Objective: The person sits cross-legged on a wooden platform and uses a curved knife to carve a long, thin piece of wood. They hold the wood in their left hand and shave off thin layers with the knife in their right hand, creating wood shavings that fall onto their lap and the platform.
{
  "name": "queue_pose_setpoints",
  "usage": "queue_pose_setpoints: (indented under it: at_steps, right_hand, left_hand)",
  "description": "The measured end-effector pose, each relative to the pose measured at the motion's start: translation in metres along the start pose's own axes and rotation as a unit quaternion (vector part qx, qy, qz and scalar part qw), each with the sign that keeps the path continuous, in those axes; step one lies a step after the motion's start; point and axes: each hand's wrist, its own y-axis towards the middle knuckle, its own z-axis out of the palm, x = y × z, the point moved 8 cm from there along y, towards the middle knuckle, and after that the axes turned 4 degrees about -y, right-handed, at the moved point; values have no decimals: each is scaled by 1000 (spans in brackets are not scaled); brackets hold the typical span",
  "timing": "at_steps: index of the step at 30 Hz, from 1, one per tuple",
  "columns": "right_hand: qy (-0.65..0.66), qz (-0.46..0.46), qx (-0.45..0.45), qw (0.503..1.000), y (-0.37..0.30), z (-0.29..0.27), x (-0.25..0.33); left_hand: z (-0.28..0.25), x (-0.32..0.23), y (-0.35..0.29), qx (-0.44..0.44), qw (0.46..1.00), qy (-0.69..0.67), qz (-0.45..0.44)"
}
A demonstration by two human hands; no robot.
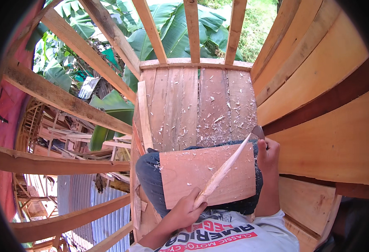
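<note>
A pale, tapered wooden stick (222, 174) slants across my lap, its thin point up and to the right. My left hand (185, 212) is closed round its thicker lower end. In my right hand (269, 153) is a knife (258, 132), gripped by a handle that the fingers mostly hide. Its broad, dark blade shows beside the stick's tip; whether the two touch I cannot tell. Under the stick a flat rectangular wooden board (176, 185) rests over my legs, with a few shavings on it.
Pale shavings lie scattered over the plank floor (184, 109) ahead. A loose wooden strip (144, 115) lies along its left edge. Spaced wooden bars (71, 168) line the left and far sides; plywood panels (327, 138) stand on the right. Outside are banana leaves (172, 33) and corrugated metal sheets (87, 210).
</note>
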Motion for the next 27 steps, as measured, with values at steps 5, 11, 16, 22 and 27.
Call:
queue_pose_setpoints:
  at_steps: [5, 11, 16, 22, 27]
  right_hand:
    - [-15, -137, 100, 985, -41, 36, 53]
    - [8, -18, 57, 998, -7, 22, 8]
    - [-41, -156, 154, 975, -41, 43, 57]
    - [15, -2, 51, 999, -2, 26, 9]
    - [4, -113, 143, 983, -40, 51, 48]
  left_hand:
    - [-15, 4, 9, -50, 998, -25, 19]
    - [-4, 6, 3, -3, 998, -33, -53]
    - [-18, 1, 14, -57, 998, -38, 6]
    - [-7, 1, 10, -8, 1000, 0, -16]
    - [-17, 9, 17, -48, 998, -14, 28]
